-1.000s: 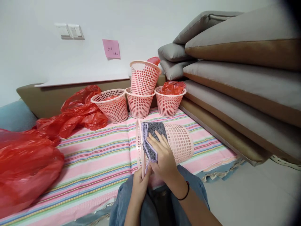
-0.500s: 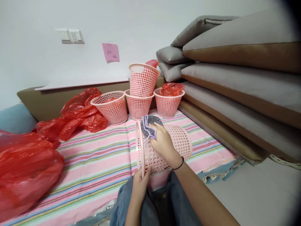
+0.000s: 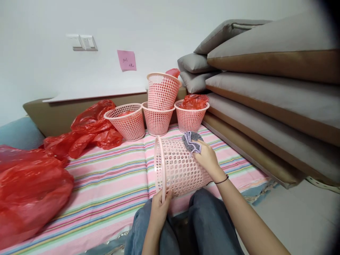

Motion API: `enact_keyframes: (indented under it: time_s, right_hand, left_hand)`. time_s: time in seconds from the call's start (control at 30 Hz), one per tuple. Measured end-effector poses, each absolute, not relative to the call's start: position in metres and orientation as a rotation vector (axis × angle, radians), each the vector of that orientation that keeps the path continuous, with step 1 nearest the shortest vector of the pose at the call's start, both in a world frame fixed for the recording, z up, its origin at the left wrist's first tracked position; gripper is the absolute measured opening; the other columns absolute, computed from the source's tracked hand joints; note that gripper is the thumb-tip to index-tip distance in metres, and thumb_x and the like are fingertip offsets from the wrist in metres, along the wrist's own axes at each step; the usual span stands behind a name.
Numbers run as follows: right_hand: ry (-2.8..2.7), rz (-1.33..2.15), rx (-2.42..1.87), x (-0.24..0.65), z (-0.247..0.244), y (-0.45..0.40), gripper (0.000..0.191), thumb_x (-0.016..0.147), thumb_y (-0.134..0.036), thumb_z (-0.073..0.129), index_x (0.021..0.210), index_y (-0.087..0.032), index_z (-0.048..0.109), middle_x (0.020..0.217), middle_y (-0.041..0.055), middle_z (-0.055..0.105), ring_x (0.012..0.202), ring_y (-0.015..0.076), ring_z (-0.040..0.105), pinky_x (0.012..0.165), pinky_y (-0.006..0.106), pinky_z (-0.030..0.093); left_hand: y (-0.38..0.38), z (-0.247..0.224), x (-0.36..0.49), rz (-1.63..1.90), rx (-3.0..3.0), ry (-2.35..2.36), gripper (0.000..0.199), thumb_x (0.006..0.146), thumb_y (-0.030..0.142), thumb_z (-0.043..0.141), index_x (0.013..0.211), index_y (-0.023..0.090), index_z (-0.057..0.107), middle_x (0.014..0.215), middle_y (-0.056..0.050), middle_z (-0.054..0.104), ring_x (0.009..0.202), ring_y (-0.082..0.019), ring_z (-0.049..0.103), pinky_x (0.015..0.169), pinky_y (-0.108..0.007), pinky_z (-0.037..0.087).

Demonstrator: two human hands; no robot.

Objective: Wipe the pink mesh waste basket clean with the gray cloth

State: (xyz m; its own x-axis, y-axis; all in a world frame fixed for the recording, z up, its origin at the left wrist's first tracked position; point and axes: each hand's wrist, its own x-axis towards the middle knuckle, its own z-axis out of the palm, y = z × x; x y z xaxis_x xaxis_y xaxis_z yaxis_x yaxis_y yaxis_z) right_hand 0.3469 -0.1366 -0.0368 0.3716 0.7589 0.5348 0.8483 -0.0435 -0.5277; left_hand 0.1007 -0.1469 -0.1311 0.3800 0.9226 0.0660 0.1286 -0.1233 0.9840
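A pink perforated plastic basket (image 3: 180, 166) lies on its side in front of my knees, its open rim facing left. My left hand (image 3: 161, 202) pinches the lower part of that rim, thumb on the outer side. A grey cloth with lilac edging (image 3: 192, 141) is bunched under the fingers of my right hand (image 3: 207, 157). I hold the cloth against the upper side of the basket, toward its base end. The fingertips are partly hidden by the cloth.
Behind stand more pink baskets (image 3: 130, 124), one stacked tilted in another (image 3: 162, 90), some with red bags inside. Red plastic bags (image 3: 32, 191) lie at left on the striped cloth (image 3: 111, 198). Grey-brown cushions (image 3: 271, 85) are piled at right. A pink note (image 3: 126, 60) hangs on the wall.
My right hand has slid the cloth to the right along the basket, from near the rim toward the base. My left hand keeps its grip on the rim.
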Motion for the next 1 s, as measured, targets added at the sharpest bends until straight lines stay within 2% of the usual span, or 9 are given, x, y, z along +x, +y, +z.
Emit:
enact_keyframes:
  time_s: [0.23, 0.33, 0.4, 0.5, 0.6, 0.7, 0.83, 0.93, 1.0]
  right_hand:
    - [-1.279, -0.171, -1.921, 0.372, -0.044, -0.15, 0.041, 0.076, -0.012, 0.05, 0.111, -0.017, 0.071, 0.114, 0.0118, 0.072, 0.106, 0.0274, 0.066, 0.09, 0.036, 0.05]
    - [-1.23, -0.186, -1.964, 0.376, -0.045, -0.153, 0.036, 0.077, -0.015, 0.051, 0.106, -0.017, 0.072, 0.11, 0.0131, 0.073, 0.1, 0.0285, 0.067, 0.084, 0.035, 0.051]
    - [-1.198, -0.199, -1.99, 0.379, -0.047, -0.154, 0.035, 0.077, -0.016, 0.051, 0.105, -0.016, 0.072, 0.106, 0.0146, 0.074, 0.097, 0.0297, 0.068, 0.08, 0.036, 0.051]
    - [-1.186, -0.229, -1.991, 0.382, -0.051, -0.156, 0.034, 0.078, -0.017, 0.051, 0.106, -0.016, 0.072, 0.106, 0.0139, 0.073, 0.097, 0.029, 0.067, 0.082, 0.037, 0.051]
    - [-1.196, -0.267, -1.966, 0.382, -0.058, -0.158, 0.035, 0.077, -0.017, 0.053, 0.107, -0.017, 0.072, 0.11, 0.0124, 0.072, 0.102, 0.0281, 0.066, 0.088, 0.038, 0.051]
    - [-1.19, -0.317, -1.948, 0.377, -0.067, -0.161, 0.043, 0.072, -0.016, 0.057, 0.113, -0.014, 0.071, 0.119, 0.0151, 0.07, 0.115, 0.0315, 0.061, 0.1, 0.044, 0.048]
    - [-1.195, -0.372, -1.916, 0.369, -0.078, -0.168, 0.048, 0.071, -0.014, 0.057, 0.117, -0.013, 0.069, 0.122, 0.0142, 0.069, 0.124, 0.0336, 0.056, 0.108, 0.051, 0.043]
    - [-1.213, -0.39, -1.895, 0.366, -0.082, -0.175, 0.051, 0.07, -0.013, 0.056, 0.12, -0.013, 0.068, 0.124, 0.0133, 0.069, 0.126, 0.0337, 0.054, 0.109, 0.053, 0.042]
    - [-1.22, -0.398, -1.887, 0.367, -0.084, -0.179, 0.053, 0.069, -0.013, 0.055, 0.12, -0.013, 0.068, 0.125, 0.013, 0.068, 0.126, 0.0334, 0.054, 0.109, 0.053, 0.042]
  left_hand:
    - [-0.148, -0.136, 0.1, 0.893, 1.59, 0.937, 0.045, 0.082, 0.059, 0.06, 0.078, 0.015, 0.073, 0.082, -0.009, 0.074, 0.086, -0.028, 0.067, 0.081, -0.036, 0.051]
    - [-0.147, -0.141, 0.1, 0.885, 1.64, 0.923, 0.045, 0.084, 0.058, 0.058, 0.079, 0.015, 0.074, 0.081, -0.008, 0.075, 0.084, -0.027, 0.068, 0.081, -0.036, 0.052]
    - [-0.145, -0.142, 0.099, 0.846, 1.658, 0.903, 0.046, 0.084, 0.058, 0.058, 0.085, 0.015, 0.075, 0.088, -0.01, 0.076, 0.088, -0.028, 0.069, 0.085, -0.038, 0.052]
    - [-0.143, -0.138, 0.095, 0.793, 1.644, 0.845, 0.051, 0.081, 0.058, 0.062, 0.104, 0.015, 0.074, 0.108, -0.013, 0.076, 0.103, -0.031, 0.068, 0.096, -0.043, 0.05]
    - [-0.141, -0.127, 0.09, 0.787, 1.617, 0.756, 0.063, 0.081, 0.058, 0.063, 0.129, 0.017, 0.063, 0.133, -0.014, 0.064, 0.128, -0.031, 0.056, 0.112, -0.045, 0.039]
    - [-0.139, -0.108, 0.092, 0.845, 1.575, 0.724, 0.066, 0.085, 0.057, 0.059, 0.138, 0.018, 0.054, 0.144, -0.013, 0.056, 0.138, -0.029, 0.046, 0.116, -0.042, 0.033]
    - [-0.131, -0.069, 0.113, 1.015, 1.566, 0.747, 0.056, 0.086, 0.047, 0.062, 0.135, 0.022, 0.052, 0.137, -0.011, 0.061, 0.131, -0.027, 0.053, 0.11, -0.039, 0.04]
    - [-0.123, -0.038, 0.133, 1.109, 1.471, 0.77, 0.048, 0.082, 0.044, 0.066, 0.122, 0.021, 0.055, 0.117, -0.008, 0.069, 0.109, -0.024, 0.066, 0.094, -0.036, 0.05]
    - [-0.118, -0.022, 0.143, 1.137, 1.431, 0.78, 0.043, 0.078, 0.043, 0.068, 0.113, 0.02, 0.057, 0.101, -0.005, 0.071, 0.092, -0.021, 0.069, 0.082, -0.032, 0.052]
